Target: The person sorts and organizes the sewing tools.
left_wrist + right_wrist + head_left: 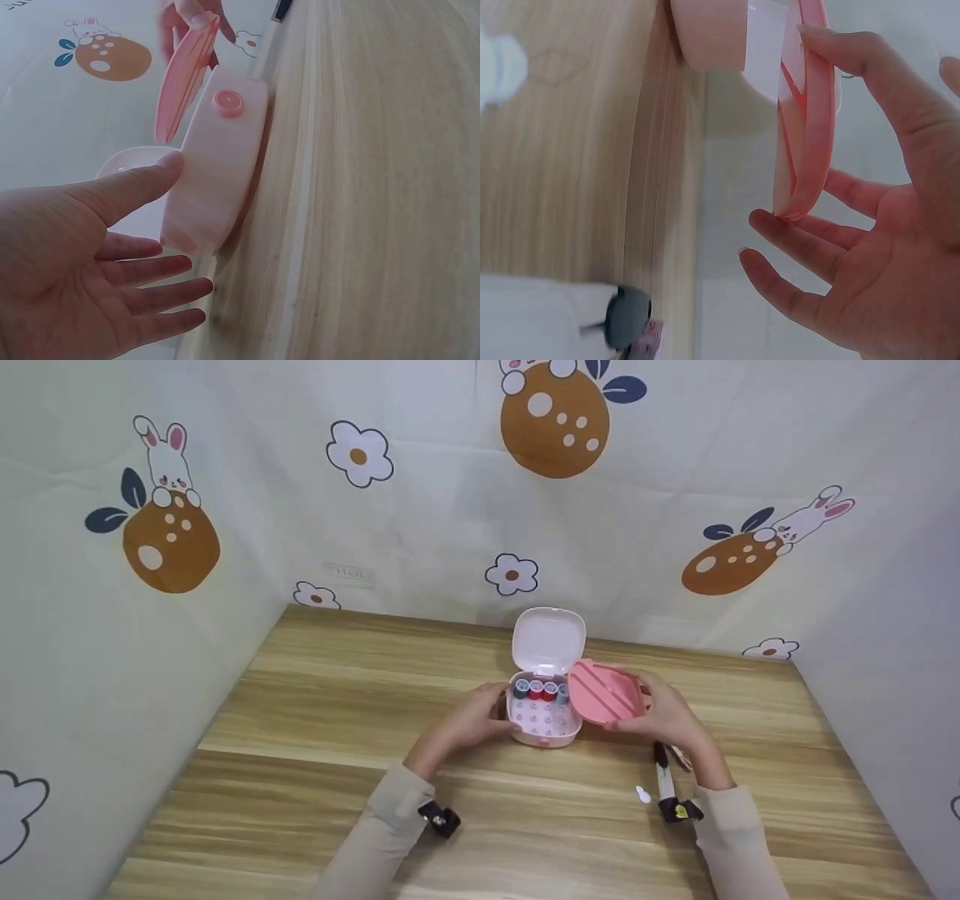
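Observation:
A small white box (pixel 544 739) with its lid (pixel 550 640) raised stands on the wooden table. Inside, a row of thread spools (pixel 535 690) in green, red and blue lies at the back, above a bottom with rows of small pegs. My left hand (pixel 480 715) rests against the box's left side, thumb (pixel 150 184) on its rim and fingers straight. With my right hand (pixel 660 711) I hold a pink tray (pixel 604 694) with diagonal ridges, tilted at the box's right edge. Thumb and fingers pinch the tray (pixel 814 135) by its edge.
Right of the box, near my right wrist, lie a white tool with a black end (pixel 664 772) and a small white piece (pixel 643 794). A printed cloth (pixel 435 510) hangs behind the table and at both sides.

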Motion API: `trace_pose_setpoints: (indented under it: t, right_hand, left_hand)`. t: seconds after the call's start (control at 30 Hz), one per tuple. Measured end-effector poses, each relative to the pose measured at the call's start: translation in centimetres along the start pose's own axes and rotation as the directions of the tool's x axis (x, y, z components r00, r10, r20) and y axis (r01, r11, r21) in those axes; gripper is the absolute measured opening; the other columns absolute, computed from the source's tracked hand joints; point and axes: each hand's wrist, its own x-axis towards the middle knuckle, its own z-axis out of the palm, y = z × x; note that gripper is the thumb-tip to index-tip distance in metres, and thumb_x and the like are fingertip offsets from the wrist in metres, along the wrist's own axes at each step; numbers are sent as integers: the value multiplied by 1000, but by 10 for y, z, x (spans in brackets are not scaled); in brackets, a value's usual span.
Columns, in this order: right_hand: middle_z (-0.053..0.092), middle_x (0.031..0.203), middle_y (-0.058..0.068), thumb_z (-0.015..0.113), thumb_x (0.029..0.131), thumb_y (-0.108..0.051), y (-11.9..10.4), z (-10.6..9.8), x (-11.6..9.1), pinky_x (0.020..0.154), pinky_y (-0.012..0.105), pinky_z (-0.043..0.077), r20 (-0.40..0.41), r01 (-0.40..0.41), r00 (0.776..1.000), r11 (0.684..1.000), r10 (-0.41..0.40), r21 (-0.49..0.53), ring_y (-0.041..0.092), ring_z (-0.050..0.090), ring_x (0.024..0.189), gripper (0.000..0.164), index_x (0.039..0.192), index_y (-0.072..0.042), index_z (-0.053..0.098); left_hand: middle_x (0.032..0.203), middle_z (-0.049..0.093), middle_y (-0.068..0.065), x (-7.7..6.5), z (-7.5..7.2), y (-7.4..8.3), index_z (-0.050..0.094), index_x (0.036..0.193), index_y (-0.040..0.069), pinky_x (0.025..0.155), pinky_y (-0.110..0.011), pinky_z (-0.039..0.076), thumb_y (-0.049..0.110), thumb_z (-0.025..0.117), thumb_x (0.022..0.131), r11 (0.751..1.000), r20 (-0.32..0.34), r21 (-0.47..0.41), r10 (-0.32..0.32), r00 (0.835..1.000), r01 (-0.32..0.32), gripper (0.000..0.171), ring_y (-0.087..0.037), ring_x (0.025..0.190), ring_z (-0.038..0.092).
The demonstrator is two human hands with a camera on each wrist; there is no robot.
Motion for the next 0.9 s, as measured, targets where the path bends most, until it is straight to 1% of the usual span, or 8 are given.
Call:
trace_pose_setpoints:
  t: [0.07,0.2,0.37,0.53,0.63,0.73,0.9]
  right_hand:
    - [56,144,34,98,71,-15,-3,3,0,107,64,52,-1,13,1000,1000,-13,2,54,56,132,91,147,7,53]
    - [55,144,34,98,71,-14,-8,7,1,109,64,50,-2,8,1000,1000,-8,2,56,55,132,91,147,7,52]
    - [56,145,34,97,70,-13,-11,13,3,107,65,52,3,6,1000,1000,-6,-4,57,55,131,90,147,7,53]
    - [56,146,33,98,69,-11,-15,21,6,108,66,51,15,54,998,999,-54,4,57,55,132,90,146,7,54]
    - [56,147,32,98,68,-13,-18,26,8,109,66,49,30,67,997,998,-67,7,56,55,133,91,146,7,54]
    - [56,147,31,98,68,-15,-20,30,9,109,66,49,41,59,997,998,-59,3,55,55,133,92,147,6,54]
    - [56,148,30,97,69,-16,-26,37,12,111,64,49,61,48,997,999,-48,9,53,55,134,93,147,6,53]
  left_hand:
    - [154,52,-23,0,0,0,46,155,-2,126,-50,36,15,80,94,1000,-1,2,15,1000,-15,72,-38,146,48]
    - [151,55,-24,0,0,0,47,154,-4,125,-49,38,14,79,94,999,-4,3,37,999,-37,70,-38,143,50]
    - [152,54,-24,0,0,0,47,154,-4,125,-50,37,14,80,93,999,-8,5,37,999,-37,72,-38,144,49]
    - [152,54,-24,0,0,-1,47,154,-3,125,-50,38,15,80,93,999,-10,5,41,999,-41,72,-38,144,50]
    - [151,55,-25,0,0,-1,47,155,-3,124,-50,38,14,80,92,999,-9,4,47,999,-47,73,-38,143,50]
    - [150,55,-25,0,0,-2,47,154,-4,124,-51,39,13,81,92,998,-11,7,60,998,-60,73,-39,142,51]
    - [151,54,-25,-1,0,-1,47,154,-3,124,-51,38,14,80,92,998,-15,5,55,998,-55,73,-40,143,50]
